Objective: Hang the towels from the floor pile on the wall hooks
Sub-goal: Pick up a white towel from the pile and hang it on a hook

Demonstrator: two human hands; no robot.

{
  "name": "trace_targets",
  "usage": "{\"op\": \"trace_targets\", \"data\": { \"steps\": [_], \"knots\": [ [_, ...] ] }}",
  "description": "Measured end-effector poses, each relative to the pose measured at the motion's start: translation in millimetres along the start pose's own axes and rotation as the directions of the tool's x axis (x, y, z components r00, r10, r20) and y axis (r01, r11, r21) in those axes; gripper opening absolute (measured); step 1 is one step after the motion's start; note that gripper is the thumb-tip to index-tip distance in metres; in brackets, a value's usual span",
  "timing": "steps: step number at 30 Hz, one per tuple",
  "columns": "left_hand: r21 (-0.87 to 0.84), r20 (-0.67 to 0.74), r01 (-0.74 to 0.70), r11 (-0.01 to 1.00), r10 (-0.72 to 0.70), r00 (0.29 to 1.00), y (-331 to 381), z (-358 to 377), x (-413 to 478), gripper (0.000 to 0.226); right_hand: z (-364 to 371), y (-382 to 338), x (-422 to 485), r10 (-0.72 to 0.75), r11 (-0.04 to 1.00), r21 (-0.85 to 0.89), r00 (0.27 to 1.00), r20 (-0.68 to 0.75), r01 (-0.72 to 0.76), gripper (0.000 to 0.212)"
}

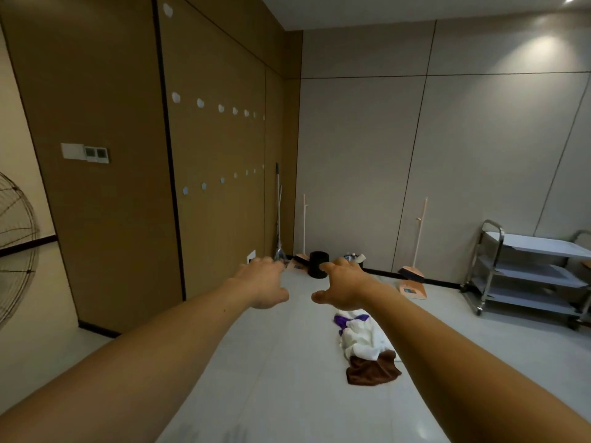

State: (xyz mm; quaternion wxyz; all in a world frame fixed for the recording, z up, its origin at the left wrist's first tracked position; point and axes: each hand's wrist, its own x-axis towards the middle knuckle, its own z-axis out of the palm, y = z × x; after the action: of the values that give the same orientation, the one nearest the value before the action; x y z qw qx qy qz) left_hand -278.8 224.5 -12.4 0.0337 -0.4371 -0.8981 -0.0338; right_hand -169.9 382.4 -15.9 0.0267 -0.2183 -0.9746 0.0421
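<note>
A pile of towels (364,342) lies on the pale floor ahead: purple at the far end, white in the middle, a brown towel (372,370) nearest me. Two rows of small white hooks (200,103) run along the brown wall on the left, an upper row and a lower row (203,186); all appear bare. Both arms are stretched forward. My left hand (263,282) and my right hand (343,287) hover above the floor, fingers spread, holding nothing. The right hand is just above the far end of the pile, not touching it.
A black bin (318,264), brooms with dustpans (412,278) and a mop (279,219) stand along the far wall. A steel trolley (524,270) is at the right. A fan's wire guard (16,247) shows at the left edge.
</note>
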Motion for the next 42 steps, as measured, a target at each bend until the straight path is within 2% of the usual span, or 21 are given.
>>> {"op": "trace_targets", "data": {
  "steps": [3, 8, 11, 19, 23, 30, 42],
  "knots": [
    [-0.022, 0.008, 0.013, 1.000, -0.012, 1.000, -4.7, 2.5, 39.8, 0.060, -0.5, 13.3, 43.3, -0.015, 1.000, -0.011, 1.000, 0.005, 0.015, 0.081],
    [-0.027, 0.032, 0.036, 0.999, -0.035, 0.999, -28.2, 14.8, 110.5, 0.047, 11.8, 28.5, 120.9, -0.036, 0.999, 0.019, 0.999, 0.036, 0.036, 0.083],
    [-0.016, 0.016, 0.014, 1.000, -0.014, 1.000, -47.3, 26.2, 159.6, 0.054, 20.8, 31.7, 175.2, -0.034, 0.999, 0.022, 0.999, 0.042, 0.033, 0.082],
    [-0.030, 0.036, -0.051, 0.998, 0.052, 0.998, -111.9, 41.3, 297.2, 0.039, 31.4, 31.5, 316.4, 0.017, 0.999, 0.030, 0.999, 0.038, -0.018, 0.079],
    [-0.050, 0.043, -0.080, 0.996, 0.082, 0.996, -125.5, 57.5, 363.8, 0.051, 42.3, 50.1, 371.8, 0.060, 0.998, 0.034, 0.997, 0.047, -0.061, 0.079],
    [-0.026, 0.065, -0.154, 0.988, 0.155, 0.986, -111.1, 100.7, 482.7, 0.067, 70.5, 116.1, 461.6, 0.143, 0.989, 0.029, 0.984, 0.108, -0.146, 0.079],
    [-0.083, 0.154, -0.134, 0.987, 0.146, 0.977, -56.0, 142.0, 694.4, 0.058, 83.0, 267.0, 633.3, 0.175, 0.983, 0.041, 0.977, 0.123, -0.181, 0.074]
  ]
}}
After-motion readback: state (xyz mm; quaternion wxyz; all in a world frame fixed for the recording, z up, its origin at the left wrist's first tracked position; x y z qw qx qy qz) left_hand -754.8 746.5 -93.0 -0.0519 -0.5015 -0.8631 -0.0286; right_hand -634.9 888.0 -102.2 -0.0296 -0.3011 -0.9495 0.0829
